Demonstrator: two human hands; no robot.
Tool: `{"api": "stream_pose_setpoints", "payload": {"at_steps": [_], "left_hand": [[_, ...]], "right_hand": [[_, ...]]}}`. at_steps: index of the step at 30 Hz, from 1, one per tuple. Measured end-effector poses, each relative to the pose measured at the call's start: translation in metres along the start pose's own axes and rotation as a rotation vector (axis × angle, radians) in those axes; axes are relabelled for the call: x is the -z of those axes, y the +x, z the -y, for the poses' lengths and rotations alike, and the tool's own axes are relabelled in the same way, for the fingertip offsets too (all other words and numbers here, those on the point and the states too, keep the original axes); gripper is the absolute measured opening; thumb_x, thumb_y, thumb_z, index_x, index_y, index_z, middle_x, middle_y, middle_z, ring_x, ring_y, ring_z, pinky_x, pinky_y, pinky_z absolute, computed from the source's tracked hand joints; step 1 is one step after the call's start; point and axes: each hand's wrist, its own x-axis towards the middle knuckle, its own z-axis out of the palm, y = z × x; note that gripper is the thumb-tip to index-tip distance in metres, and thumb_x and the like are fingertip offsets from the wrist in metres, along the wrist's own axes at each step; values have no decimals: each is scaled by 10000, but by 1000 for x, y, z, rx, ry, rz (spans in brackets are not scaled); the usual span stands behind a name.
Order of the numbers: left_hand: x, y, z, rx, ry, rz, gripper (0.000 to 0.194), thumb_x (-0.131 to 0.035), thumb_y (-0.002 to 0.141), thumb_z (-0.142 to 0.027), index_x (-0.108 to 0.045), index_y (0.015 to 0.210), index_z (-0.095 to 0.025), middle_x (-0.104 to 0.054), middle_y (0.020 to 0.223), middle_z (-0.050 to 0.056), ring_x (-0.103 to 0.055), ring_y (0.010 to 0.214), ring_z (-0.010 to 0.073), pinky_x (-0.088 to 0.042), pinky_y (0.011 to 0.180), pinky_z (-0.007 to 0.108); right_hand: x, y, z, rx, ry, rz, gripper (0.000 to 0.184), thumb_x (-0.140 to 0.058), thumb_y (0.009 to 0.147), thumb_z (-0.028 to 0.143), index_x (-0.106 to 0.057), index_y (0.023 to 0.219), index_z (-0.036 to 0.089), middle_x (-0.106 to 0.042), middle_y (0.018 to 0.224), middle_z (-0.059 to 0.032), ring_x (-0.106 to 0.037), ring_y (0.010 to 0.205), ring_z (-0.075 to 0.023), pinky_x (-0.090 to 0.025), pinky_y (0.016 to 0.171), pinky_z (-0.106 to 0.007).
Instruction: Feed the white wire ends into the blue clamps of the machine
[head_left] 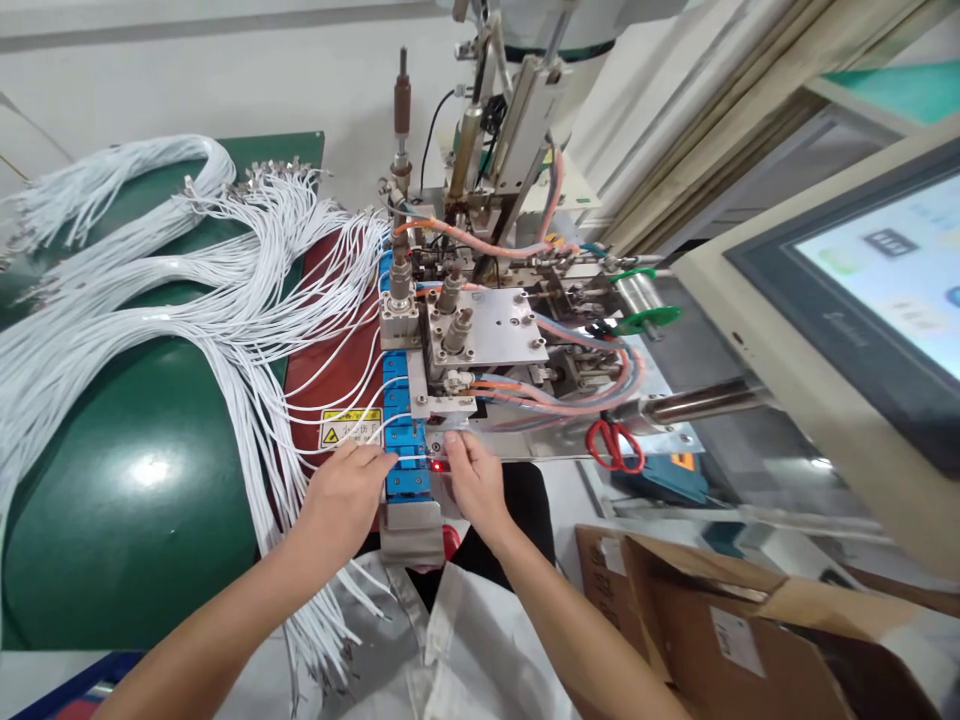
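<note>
A white cable (409,458) lies across one of the blue clamp blocks (403,437) at the machine's near end. My left hand (349,495) is closed on that cable just left of the blocks. On the other side, my right hand (474,478) has its thumb and fingers together near the cable's tip, beside a small red light (436,466). What the right fingers hold, if anything, is hidden. Several more white cables run from the blocks into large bundles (225,330) at the left.
The bundles rest on a green table (127,480). A metal machine (487,330) with hoses stands ahead, carrying a solder wire spool (643,302). Red-handled scissors (615,446) lie at its right. A screen (885,250) and cardboard box (720,630) are further right.
</note>
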Motion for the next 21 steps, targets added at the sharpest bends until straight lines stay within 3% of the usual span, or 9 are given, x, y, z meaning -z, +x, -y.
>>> {"api": "stream_pose_setpoints", "payload": {"at_steps": [4,9,12,15,18,21], "left_hand": [[10,-13,3,-18,1,11,274,-399,866,-105,-542,1099,-117,-585,1062,121,-508,983,227,-400,858,376],[34,-40,0,-147,-164,334,98,-505,840,-217,-602,843,-199,-601,816,31,-523,788,172,-420,710,292],[39,-48,-6,-141,-165,413,133,-511,818,-156,-573,707,-193,-595,760,25,-519,763,178,-401,715,315],[36,-41,-11,-17,-297,366,135,-458,852,-172,-560,766,-193,-608,763,12,-541,733,155,-410,698,289],[29,-23,-18,221,-458,174,107,-460,857,-238,-560,844,-201,-627,763,-10,-571,688,123,-429,636,233],[23,-7,-26,290,-513,36,118,-472,844,-246,-583,863,-210,-649,790,-11,-596,708,127,-453,656,232]], "right_hand": [[13,0,3,-37,204,-74,390,-378,847,463,-477,597,181,-432,528,27,-406,500,-111,-332,485,-228],[25,-3,7,-18,351,-81,420,-401,836,488,-486,571,174,-431,515,25,-377,471,-100,-315,458,-231],[28,-6,10,-12,379,-78,414,-409,840,474,-488,567,173,-433,517,25,-374,474,-98,-317,464,-234],[28,-13,16,11,407,-49,406,-414,849,448,-490,559,173,-443,524,20,-387,474,-97,-327,464,-234],[29,-25,26,81,471,45,351,-417,853,420,-581,669,170,-512,594,-7,-454,513,-111,-377,480,-238],[30,-34,34,145,493,77,263,-465,834,385,-629,830,179,-574,723,-43,-523,587,-133,-425,504,-248]]}}
